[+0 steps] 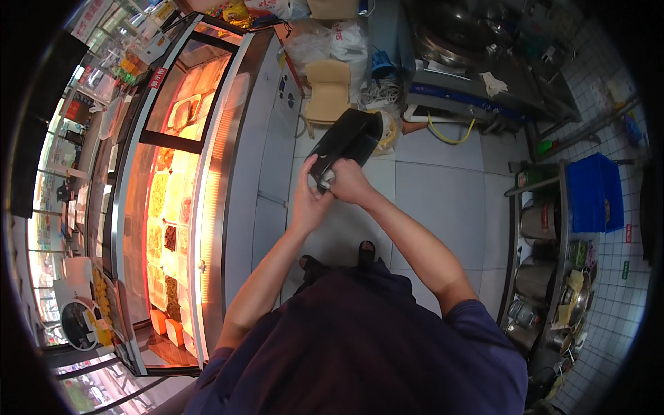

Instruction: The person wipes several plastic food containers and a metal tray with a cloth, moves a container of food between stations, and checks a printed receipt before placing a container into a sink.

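In front of me, above the tiled floor, I hold a glossy black box-like container (348, 140), tilted with its far end up and to the right. My left hand (309, 202) grips its near left corner, the thumb lying along the side. My right hand (350, 181) is curled over the near right edge, its fingertips partly hidden. Between the two hands shows a small pale, shiny patch (327, 179); I cannot tell what it is.
A lit glass display case (207, 197) with food trays runs along my left. Ahead stand a beige chair (328, 88), plastic bags (347, 41) and a wok range (456, 67) with a yellow hose (450, 140). At right, a rack (511, 249) holds pots and a blue crate (594, 192).
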The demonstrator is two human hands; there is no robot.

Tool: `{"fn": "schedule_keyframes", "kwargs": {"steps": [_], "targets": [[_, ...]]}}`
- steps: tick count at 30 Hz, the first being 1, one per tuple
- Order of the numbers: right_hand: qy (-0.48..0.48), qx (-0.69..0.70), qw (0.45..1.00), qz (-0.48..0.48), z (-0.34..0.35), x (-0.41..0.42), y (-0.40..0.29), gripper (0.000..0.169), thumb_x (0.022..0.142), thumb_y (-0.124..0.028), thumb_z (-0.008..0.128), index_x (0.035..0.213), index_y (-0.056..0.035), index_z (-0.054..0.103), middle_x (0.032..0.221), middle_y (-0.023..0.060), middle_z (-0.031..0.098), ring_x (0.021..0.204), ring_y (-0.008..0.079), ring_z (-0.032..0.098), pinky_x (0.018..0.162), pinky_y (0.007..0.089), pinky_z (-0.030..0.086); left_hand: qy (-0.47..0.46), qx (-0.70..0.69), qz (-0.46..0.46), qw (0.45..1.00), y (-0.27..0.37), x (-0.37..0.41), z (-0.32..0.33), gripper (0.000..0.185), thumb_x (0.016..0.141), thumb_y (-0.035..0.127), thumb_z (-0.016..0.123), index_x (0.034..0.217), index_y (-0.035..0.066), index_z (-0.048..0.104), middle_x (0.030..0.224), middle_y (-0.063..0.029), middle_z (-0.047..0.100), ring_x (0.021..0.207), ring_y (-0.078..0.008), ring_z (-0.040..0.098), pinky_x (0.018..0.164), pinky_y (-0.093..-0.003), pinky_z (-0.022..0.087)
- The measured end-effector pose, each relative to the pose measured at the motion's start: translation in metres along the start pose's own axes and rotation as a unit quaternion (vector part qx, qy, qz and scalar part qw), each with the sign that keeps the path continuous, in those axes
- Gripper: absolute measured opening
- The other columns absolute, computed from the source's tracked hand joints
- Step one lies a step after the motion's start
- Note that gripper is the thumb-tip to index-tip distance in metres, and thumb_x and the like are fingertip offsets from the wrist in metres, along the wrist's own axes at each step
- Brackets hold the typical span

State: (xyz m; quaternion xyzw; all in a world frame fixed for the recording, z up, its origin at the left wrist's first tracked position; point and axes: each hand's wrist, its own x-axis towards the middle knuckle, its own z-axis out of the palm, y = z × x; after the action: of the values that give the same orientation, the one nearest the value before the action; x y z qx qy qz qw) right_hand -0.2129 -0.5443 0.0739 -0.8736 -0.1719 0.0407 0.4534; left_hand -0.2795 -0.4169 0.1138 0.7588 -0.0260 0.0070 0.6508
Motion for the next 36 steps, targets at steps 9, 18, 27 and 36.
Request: {"fn": "schedule_keyframes", "kwargs": {"steps": [9, 18, 27, 36], "targets": [[-0.111, -0.285, 0.949, 0.079, -0.083, -0.019, 0.056, 0.023, 0.073, 0.006, 0.054, 0.087, -0.0032, 0.069, 0.095, 0.0177, 0.067, 0.090, 0.0350, 0.066, 0.076, 0.0396, 0.052, 0.089, 0.177, 0.130, 0.972, 0.000, 0.038, -0.039, 0.075, 0.079, -0.009, 0.048, 0.147, 0.012, 0.024, 0.134, -0.0177, 0.044, 0.107, -0.0238, 0.059, 0.078, -0.0293, 0.053], [0.348, -0.103, 0.917, -0.169, -0.081, 0.005, -0.040, 0.040, 0.073, 0.005, 0.056, 0.113, 0.0019, 0.061, 0.126, 0.0203, 0.054, 0.115, 0.0378, 0.054, 0.098, 0.0408, 0.044, -0.010, -0.085, 0.054, 0.995, -0.001, 0.031, -0.002, 0.087, 0.073, -0.011, 0.055, 0.149, 0.014, 0.021, 0.137, -0.0115, 0.039, 0.125, -0.0222, 0.045, 0.100, -0.0321, 0.044], [0.100, -0.032, 0.966, -0.236, -0.039, -0.007, -0.043, 0.024, 0.072, 0.001, 0.058, 0.094, -0.0008, 0.067, 0.107, 0.0148, 0.056, 0.105, 0.0329, 0.055, 0.088, 0.0409, 0.045, -0.036, -0.035, 0.019, 0.999, 0.022, 0.021, -0.015, 0.086, 0.072, -0.013, 0.056, 0.148, 0.010, 0.023, 0.140, -0.0111, 0.040, 0.129, -0.0212, 0.043, 0.103, -0.0313, 0.041], [0.216, -0.467, 0.850, -0.113, -0.074, 0.024, -0.044, 0.014, 0.071, -0.009, 0.061, 0.083, -0.0015, 0.065, 0.090, 0.0124, 0.056, 0.089, 0.0281, 0.054, 0.073, 0.0368, 0.044, -0.009, -0.133, -0.009, 0.991, 0.042, 0.004, -0.007, 0.085, 0.074, -0.015, 0.054, 0.149, 0.013, 0.025, 0.141, -0.0103, 0.038, 0.126, -0.0214, 0.044, 0.094, -0.0322, 0.050]]}}
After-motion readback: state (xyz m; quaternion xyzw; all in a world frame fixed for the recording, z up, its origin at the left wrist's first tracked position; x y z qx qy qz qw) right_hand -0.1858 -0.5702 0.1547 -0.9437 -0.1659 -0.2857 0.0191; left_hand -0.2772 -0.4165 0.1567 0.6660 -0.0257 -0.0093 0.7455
